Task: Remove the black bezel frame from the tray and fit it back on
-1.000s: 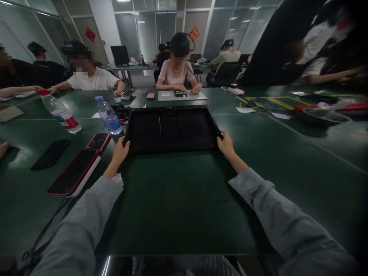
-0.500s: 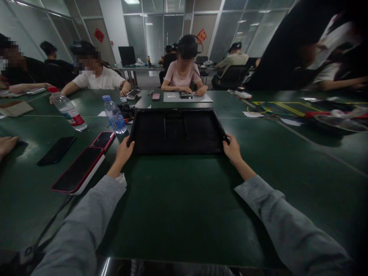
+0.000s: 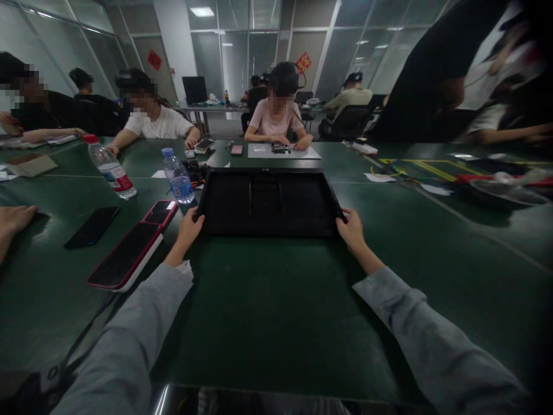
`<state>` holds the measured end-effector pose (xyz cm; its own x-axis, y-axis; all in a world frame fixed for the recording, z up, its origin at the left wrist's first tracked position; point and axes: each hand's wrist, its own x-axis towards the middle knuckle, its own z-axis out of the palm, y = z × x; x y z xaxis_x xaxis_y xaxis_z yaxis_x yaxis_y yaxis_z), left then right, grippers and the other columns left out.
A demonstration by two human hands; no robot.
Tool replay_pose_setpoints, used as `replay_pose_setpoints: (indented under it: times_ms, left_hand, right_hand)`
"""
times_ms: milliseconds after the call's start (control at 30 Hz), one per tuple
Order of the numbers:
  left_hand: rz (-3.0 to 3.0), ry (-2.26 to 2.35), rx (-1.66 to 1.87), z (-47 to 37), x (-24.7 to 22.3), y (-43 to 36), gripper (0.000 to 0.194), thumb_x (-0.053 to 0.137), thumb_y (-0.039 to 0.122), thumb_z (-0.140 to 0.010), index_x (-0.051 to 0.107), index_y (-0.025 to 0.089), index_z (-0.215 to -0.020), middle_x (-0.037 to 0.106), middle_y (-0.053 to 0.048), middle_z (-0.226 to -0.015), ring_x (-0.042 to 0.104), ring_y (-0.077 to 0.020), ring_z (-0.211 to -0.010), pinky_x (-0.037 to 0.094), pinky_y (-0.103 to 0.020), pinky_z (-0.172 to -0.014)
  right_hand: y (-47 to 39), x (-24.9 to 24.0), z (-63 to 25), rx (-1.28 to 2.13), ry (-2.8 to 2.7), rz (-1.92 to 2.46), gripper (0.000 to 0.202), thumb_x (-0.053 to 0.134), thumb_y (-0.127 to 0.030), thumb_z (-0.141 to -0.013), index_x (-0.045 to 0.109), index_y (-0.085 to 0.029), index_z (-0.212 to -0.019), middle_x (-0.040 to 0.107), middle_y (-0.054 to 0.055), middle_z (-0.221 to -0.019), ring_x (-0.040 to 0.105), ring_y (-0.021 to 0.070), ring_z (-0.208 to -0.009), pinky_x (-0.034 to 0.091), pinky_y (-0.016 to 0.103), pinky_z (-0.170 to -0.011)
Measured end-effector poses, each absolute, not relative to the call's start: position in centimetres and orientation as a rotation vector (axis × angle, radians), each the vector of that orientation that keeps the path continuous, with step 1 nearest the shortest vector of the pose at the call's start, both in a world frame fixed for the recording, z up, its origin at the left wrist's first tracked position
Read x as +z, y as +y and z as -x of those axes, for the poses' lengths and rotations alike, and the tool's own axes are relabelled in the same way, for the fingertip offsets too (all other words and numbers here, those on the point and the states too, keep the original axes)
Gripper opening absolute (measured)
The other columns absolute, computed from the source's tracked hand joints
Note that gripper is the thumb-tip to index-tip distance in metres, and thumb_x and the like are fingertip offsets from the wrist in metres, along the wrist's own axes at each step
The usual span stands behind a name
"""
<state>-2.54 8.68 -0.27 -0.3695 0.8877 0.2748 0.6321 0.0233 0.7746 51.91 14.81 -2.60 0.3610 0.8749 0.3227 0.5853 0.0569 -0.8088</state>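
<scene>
Left hand and right hand grip a black tray by its near corners on the worktop; it looks stiff and light.

Glass partition walls are closing off the far side of the room. Above them, a ceiling light is glowing. Below them, a dark monitor is sitting on a far desk, and 2 red decorations are hanging on the panels.

Fingertips of left hand and right hand hidden behind black tray corners; tray interior too dark to resolve beyond them.
</scene>
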Motion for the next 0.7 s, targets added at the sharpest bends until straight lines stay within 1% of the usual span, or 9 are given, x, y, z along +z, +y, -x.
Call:
replay_pose_setpoints:
  times_ms: [67,167,367,467,567,700]
  left_hand:
    - [-1.536,2.024,1.287,2.7,-0.4,8.8,0.044,0.062,0.021,-0.090,0.062,0.017,-0.134,0.070,-0.015,-0.132,0.067,-0.0276,-0.123,0.050,-0.044,-0.110]
    - [-1.517,2.026,1.291,2.8,-0.5,8.8,0.045,0.063,0.020,-0.088,0.060,0.017,-0.134,0.069,-0.015,-0.132,0.067,-0.0278,-0.122,0.051,-0.045,-0.109]
    - [-1.515,2.048,1.259,2.5,-0.2,8.5,0.042,0.061,0.023,-0.093,0.059,0.016,-0.134,0.069,-0.016,-0.132,0.067,-0.0280,-0.123,0.050,-0.044,-0.109]
    - [-1.529,2.060,1.236,2.2,0.1,8.2,0.043,0.060,0.023,-0.094,0.059,0.015,-0.136,0.069,-0.017,-0.132,0.066,-0.0288,-0.125,0.050,-0.044,-0.110]
    - [-1.555,2.067,1.238,1.9,0.4,7.9,0.043,0.060,0.024,-0.095,0.059,0.014,-0.137,0.069,-0.018,-0.134,0.065,-0.0296,-0.126,0.048,-0.045,-0.112]
    - [-1.591,2.088,1.252,1.7,0.7,7.9,0.043,0.060,0.027,-0.096,0.062,0.013,-0.136,0.065,-0.019,-0.141,0.060,-0.0312,-0.134,0.043,-0.046,-0.117]
  right_hand:
    - [14.5,-2.3,-52.2,0.419,-1.347,1.588,0.050,0.061,-0.036,-0.080,0.060,-0.024,-0.128,0.074,0.009,-0.100,0.071,0.0293,-0.092,0.059,0.053,-0.091]
    - [14.6,-1.8,-52.7,0.459,-1.433,1.488,0.048,0.066,-0.042,-0.081,0.062,-0.028,-0.126,0.075,0.006,-0.100,0.072,0.0284,-0.092,0.060,0.051,-0.089]
    - [15.8,-2.1,-53.3,0.523,-1.448,1.499,0.051,0.067,-0.046,-0.078,0.063,-0.022,-0.123,0.072,0.012,-0.117,0.071,0.0318,-0.106,0.056,0.055,-0.099]
    - [16.0,-2.7,-53.5,0.547,-1.444,1.477,0.052,0.065,-0.047,-0.078,0.061,-0.023,-0.124,0.071,0.012,-0.120,0.069,0.0321,-0.110,0.056,0.056,-0.100]
    - [16.0,-3.2,-53.5,0.574,-1.424,1.466,0.054,0.064,-0.046,-0.077,0.059,-0.023,-0.126,0.072,0.011,-0.114,0.070,0.0313,-0.107,0.056,0.056,-0.098]
    - [16.0,-3.3,-53.3,0.653,-1.373,1.456,0.059,0.065,-0.040,-0.073,0.056,-0.022,-0.129,0.072,0.009,-0.105,0.071,0.0294,-0.100,0.058,0.054,-0.095]
